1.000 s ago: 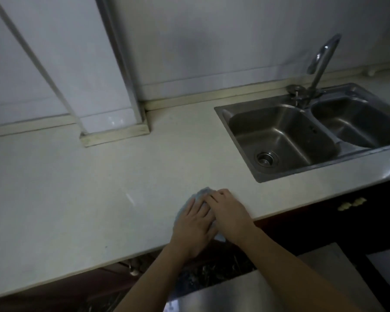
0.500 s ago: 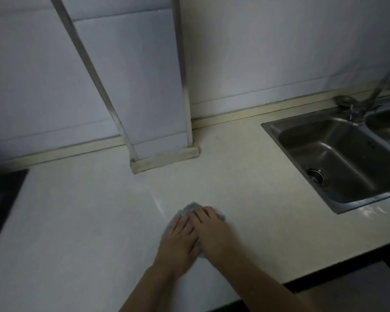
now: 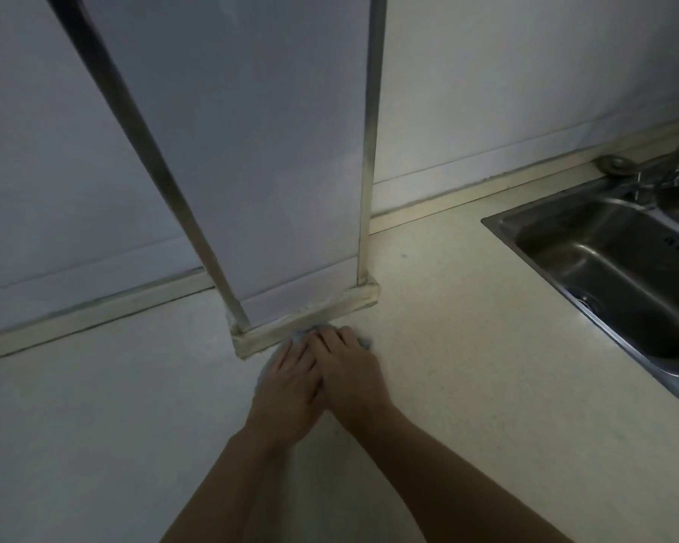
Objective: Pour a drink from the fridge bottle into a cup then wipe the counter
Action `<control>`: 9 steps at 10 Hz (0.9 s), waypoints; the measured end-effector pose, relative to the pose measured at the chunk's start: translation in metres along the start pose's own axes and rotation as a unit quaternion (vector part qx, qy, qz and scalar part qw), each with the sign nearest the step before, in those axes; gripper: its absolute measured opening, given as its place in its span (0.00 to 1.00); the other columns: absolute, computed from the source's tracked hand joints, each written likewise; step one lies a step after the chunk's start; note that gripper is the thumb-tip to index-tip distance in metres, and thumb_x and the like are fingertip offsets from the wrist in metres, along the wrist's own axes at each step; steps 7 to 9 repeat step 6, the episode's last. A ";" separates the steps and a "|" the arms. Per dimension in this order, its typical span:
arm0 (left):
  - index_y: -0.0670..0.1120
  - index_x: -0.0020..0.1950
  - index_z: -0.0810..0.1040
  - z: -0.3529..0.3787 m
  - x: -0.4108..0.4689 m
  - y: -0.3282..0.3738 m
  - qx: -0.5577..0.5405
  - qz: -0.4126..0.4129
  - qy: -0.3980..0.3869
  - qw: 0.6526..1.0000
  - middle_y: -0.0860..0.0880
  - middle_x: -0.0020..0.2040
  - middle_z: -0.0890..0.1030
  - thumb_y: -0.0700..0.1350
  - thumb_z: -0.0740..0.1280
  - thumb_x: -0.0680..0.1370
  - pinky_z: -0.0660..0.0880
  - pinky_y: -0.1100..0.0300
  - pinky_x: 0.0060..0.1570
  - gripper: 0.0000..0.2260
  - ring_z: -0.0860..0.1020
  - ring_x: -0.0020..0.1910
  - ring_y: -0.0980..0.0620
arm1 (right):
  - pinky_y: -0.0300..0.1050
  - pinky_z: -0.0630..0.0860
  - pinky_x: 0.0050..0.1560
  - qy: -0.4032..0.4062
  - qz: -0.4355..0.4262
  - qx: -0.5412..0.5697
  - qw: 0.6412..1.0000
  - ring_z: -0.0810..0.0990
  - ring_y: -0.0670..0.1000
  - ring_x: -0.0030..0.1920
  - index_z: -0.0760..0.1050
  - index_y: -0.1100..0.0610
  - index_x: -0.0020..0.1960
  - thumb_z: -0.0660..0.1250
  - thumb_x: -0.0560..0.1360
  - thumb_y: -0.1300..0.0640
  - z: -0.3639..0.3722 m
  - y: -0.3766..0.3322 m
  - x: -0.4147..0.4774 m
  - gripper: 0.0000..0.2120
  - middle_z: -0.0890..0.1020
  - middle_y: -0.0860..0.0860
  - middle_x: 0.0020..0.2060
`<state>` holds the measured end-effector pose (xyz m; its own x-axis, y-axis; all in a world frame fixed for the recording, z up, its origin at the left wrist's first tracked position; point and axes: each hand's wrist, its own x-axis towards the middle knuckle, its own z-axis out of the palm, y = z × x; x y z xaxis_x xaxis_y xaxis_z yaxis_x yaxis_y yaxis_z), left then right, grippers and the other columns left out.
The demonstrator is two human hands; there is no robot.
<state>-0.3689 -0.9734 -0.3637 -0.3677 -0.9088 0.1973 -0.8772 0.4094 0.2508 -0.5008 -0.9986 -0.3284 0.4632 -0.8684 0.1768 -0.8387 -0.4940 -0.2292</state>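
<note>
A light blue cloth (image 3: 366,341) lies flat on the pale counter (image 3: 467,346), almost wholly covered by both hands. My left hand (image 3: 289,382) and my right hand (image 3: 349,376) press side by side on it, fingers flat and pointing away from me. Only thin edges of the cloth show, at the fingertips and the right side. The cloth touches the base of the boxed wall column (image 3: 306,319). No bottle or cup is in view.
A steel sink (image 3: 612,276) is set into the counter at the right, with the tap base (image 3: 620,166) behind it. A pale upstand (image 3: 95,311) runs along the back wall. The column juts out onto the counter at centre.
Both hands have slid the cloth away from me, from the counter's front edge up to the column base. The view has shifted left, so the sink sits further right.
</note>
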 end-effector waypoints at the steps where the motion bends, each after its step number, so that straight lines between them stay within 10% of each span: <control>1: 0.47 0.70 0.74 -0.002 0.003 -0.007 0.000 -0.007 -0.009 1.000 0.47 0.70 0.74 0.52 0.54 0.81 0.56 0.49 0.73 0.21 0.68 0.73 0.48 | 0.38 0.81 0.43 0.012 -0.002 0.017 1.000 0.80 0.50 0.52 0.79 0.54 0.55 0.74 0.67 0.51 0.000 0.002 0.003 0.18 0.82 0.49 0.51; 3: 0.48 0.73 0.70 -0.023 0.011 0.009 0.028 -0.030 -0.079 0.996 0.47 0.74 0.70 0.57 0.49 0.80 0.43 0.55 0.76 0.26 0.62 0.75 0.48 | 0.48 0.70 0.64 -0.072 -0.025 0.021 0.997 0.70 0.53 0.65 0.68 0.56 0.70 0.61 0.78 0.54 -0.025 0.004 0.009 0.21 0.73 0.52 0.66; 4: 0.56 0.80 0.55 -0.034 0.009 0.023 -0.027 -0.111 -0.122 0.986 0.54 0.80 0.52 0.63 0.44 0.81 0.41 0.55 0.76 0.28 0.47 0.79 0.54 | 0.48 0.58 0.73 -0.079 -0.012 0.019 0.997 0.62 0.54 0.73 0.59 0.55 0.76 0.58 0.79 0.53 -0.050 0.016 -0.007 0.26 0.65 0.53 0.74; 6: 0.56 0.71 0.69 -0.076 -0.015 0.089 -0.038 -0.217 -0.057 0.974 0.55 0.68 0.74 0.56 0.57 0.82 0.66 0.66 0.51 0.18 0.73 0.62 0.56 | 0.47 0.57 0.75 -0.073 0.052 0.015 0.996 0.58 0.52 0.75 0.53 0.54 0.77 0.55 0.81 0.52 -0.095 0.047 -0.055 0.26 0.57 0.53 0.77; 9: 0.56 0.71 0.69 -0.076 -0.015 0.089 -0.038 -0.217 -0.057 0.974 0.55 0.68 0.74 0.56 0.57 0.82 0.66 0.66 0.51 0.18 0.73 0.62 0.56 | 0.47 0.57 0.75 -0.073 0.052 0.015 0.996 0.58 0.52 0.75 0.53 0.54 0.77 0.55 0.81 0.52 -0.095 0.047 -0.055 0.26 0.57 0.53 0.77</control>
